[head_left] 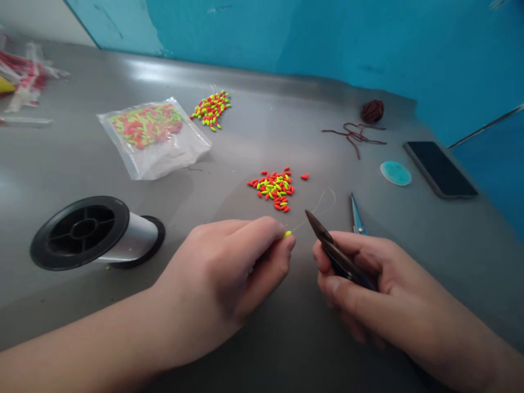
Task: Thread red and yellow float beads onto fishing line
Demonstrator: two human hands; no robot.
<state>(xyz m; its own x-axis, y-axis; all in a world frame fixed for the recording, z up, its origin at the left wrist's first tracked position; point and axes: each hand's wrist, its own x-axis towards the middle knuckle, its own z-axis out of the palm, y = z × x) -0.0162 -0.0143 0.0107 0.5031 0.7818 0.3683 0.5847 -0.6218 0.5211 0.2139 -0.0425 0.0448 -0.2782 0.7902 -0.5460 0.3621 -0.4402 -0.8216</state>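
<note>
Left grip [229,270] pinches bead [287,234], centre frame, line [318,206] trailing upper right | right grip [362,273] closed round tool [327,244], tip just beside bead | we'd keep the pinch firm, tip off the slack | pile [274,188] above, on counter [254,131]

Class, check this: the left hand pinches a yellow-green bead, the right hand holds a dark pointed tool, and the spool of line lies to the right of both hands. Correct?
Not quite: the head view shows the spool left of both hands. The left hand does pinch the yellow-green bead, and the right hand holds the dark pointed tool.
</note>
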